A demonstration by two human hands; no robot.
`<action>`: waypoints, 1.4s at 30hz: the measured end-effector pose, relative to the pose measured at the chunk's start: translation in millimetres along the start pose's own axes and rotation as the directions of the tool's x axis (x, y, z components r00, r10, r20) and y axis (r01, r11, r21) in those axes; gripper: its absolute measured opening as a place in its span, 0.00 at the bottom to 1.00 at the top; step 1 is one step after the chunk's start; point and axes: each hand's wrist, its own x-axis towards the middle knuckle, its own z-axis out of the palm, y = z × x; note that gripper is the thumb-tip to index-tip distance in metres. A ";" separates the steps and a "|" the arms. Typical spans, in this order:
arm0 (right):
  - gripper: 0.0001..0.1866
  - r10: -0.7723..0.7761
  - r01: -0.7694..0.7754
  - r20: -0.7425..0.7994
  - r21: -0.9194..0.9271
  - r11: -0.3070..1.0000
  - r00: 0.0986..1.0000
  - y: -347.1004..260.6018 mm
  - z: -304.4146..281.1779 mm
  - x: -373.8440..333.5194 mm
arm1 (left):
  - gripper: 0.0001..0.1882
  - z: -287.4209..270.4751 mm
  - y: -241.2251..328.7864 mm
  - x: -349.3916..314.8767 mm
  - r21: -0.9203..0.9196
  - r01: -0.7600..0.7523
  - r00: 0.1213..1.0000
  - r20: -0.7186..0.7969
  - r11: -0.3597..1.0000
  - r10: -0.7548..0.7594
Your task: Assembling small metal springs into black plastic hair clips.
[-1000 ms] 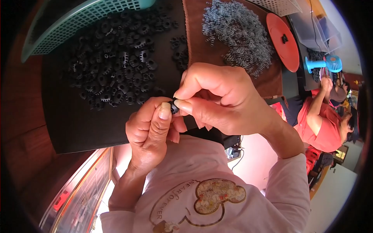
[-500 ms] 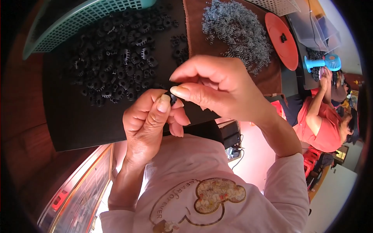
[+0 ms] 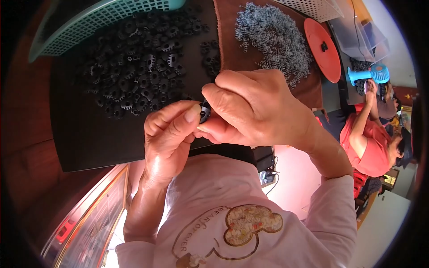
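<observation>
Over the near edge of the dark table, both hands meet at a small black toothed plastic piece [image 3: 204, 113] with a hole in it. My left hand [image 3: 169, 130] pinches it from the left between thumb and fingers. From the right, my right hand [image 3: 257, 107] closes on the same piece, its fingers curled and covering part of it. Whether a second small part is between the fingers is hidden. Beyond my left hand spreads a large pile of similar black toothed pieces [image 3: 138, 67]. A heap of small metal springs [image 3: 275, 38] lies beyond my right hand.
The springs rest on a brown cloth [image 3: 230, 58]. A teal basket [image 3: 89, 27] stands far left. A red plate [image 3: 322, 53] with a small black piece lies far right, near a clear plastic bin [image 3: 357, 35]. A blue fan [image 3: 368, 74] and a person in red [image 3: 366, 143] are at right.
My right hand has rolled over and closed in on the piece, its fingers now curled. My left hand has shifted slightly right, and the piece shows turned.
</observation>
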 end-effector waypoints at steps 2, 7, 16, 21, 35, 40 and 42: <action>0.15 -0.013 0.013 -0.011 -0.005 1.000 1.000 -0.2 0.8 -0.5 | 0.14 0.5 2.2 -0.1 -0.012 0.021 1.000 0.002 1.000 -0.021; 0.15 -0.038 0.038 -0.018 0.000 0.999 0.999 1.4 0.3 0.2 | 0.14 11.5 8.6 1.8 -0.070 0.045 0.999 -0.019 0.997 -0.046; 0.13 -0.027 0.028 -0.021 0.020 0.999 0.999 -0.3 3.6 0.4 | 0.12 7.8 1.6 -0.1 0.018 -0.042 0.998 -0.034 0.999 0.043; 0.13 -0.025 0.027 -0.102 0.021 0.999 0.994 -1.7 8.1 -8.6 | 0.12 7.5 -1.7 0.2 0.090 -0.058 0.998 -0.023 0.994 0.060; 0.15 0.795 -0.811 -0.205 -0.298 0.504 0.570 144.6 -111.2 -154.1 | 0.19 19.9 -4.6 3.2 0.396 -0.036 0.997 0.083 0.917 0.003; 0.15 0.855 -0.858 -0.162 -0.258 0.444 0.492 144.7 -102.9 -146.9 | 0.17 17.4 -3.9 -3.2 0.420 -0.026 0.999 0.046 0.907 0.008; 0.13 0.860 -0.863 -0.066 -0.043 0.504 0.506 111.1 -105.0 -126.1 | 0.15 18.1 -6.4 -3.6 0.447 0.007 1.000 0.020 0.894 -0.018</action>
